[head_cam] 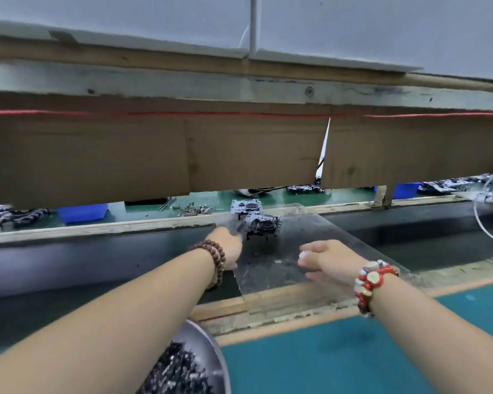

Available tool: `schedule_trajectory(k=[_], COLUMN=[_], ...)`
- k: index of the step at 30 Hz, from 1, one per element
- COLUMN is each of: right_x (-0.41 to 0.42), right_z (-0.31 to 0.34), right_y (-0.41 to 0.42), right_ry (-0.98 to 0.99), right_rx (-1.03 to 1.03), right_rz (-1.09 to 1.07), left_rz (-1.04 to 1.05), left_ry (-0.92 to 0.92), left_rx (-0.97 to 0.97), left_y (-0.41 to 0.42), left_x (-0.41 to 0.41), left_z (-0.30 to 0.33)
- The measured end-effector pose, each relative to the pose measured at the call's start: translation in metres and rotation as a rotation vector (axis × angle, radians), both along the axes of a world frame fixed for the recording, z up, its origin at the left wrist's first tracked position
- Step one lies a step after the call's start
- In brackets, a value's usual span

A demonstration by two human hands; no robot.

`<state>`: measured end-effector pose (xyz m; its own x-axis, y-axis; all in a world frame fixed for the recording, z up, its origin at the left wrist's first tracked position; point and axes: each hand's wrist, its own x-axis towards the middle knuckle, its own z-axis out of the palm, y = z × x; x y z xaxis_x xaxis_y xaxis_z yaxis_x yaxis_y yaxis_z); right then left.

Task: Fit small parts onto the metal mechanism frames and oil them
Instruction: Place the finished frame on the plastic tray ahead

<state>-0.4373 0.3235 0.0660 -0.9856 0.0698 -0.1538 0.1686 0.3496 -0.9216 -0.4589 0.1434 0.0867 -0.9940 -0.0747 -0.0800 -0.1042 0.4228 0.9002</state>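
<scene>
Two metal mechanism frames sit at the far end of a clear plastic sheet (310, 231) laid across the dark conveyor belt: the nearer frame (264, 224) and the farther frame (245, 206) just behind it. My left hand (228, 247), with a brown bead bracelet on the wrist, stretches forward. Its blurred fingers reach the nearer frame's left edge. My right hand (325, 261), with a red and white bracelet, hovers over the sheet to the right of the frames, fingers loosely curled, holding nothing I can see. A metal bowl (211, 348) of small dark parts stands below my left forearm.
A cardboard panel (154, 155) hangs low over the far side. Beyond the belt (69, 265) are blue bins (83, 213), loose metal pins (194, 209) and more frames (302, 189). A green mat (353, 359) covers the near bench, and a thin cable loop (478, 220) hangs at the right.
</scene>
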Motion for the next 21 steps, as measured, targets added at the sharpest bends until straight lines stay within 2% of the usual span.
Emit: schedule_trajectory(k=[3,6,10,14,17,21], right_x=[0.048,0.096,0.171,0.241,0.292,0.361], right_z=[0.026,0.049,0.080,0.097,0.092,0.055], right_y=[-0.007,-0.021,-0.041,-0.056,-0.064,-0.083], right_ry=[-0.036,-0.036,0.051,0.302,0.491,0.654], right_rx=[-0.056,0.018,0.168,0.380,0.269,0.085], right_rz=[0.167,0.250,0.349,0.321,0.284,0.243], left_rz=[-0.158,-0.294,-0.341,-0.282,-0.304,-0.304], left_ry=[-0.094,-0.106,0.063,0.314,0.379,0.323], left_rx=[0.083,0.026,-0.133,-0.409,-0.482,-0.502], left_y=[0.005,0.008,-0.009,-0.039,-0.066,-0.100], left_x=[0.052,0.109,0.189,0.260,0.313,0.365], left_z=[0.007,0.030,0.053,0.050,0.028,-0.008])
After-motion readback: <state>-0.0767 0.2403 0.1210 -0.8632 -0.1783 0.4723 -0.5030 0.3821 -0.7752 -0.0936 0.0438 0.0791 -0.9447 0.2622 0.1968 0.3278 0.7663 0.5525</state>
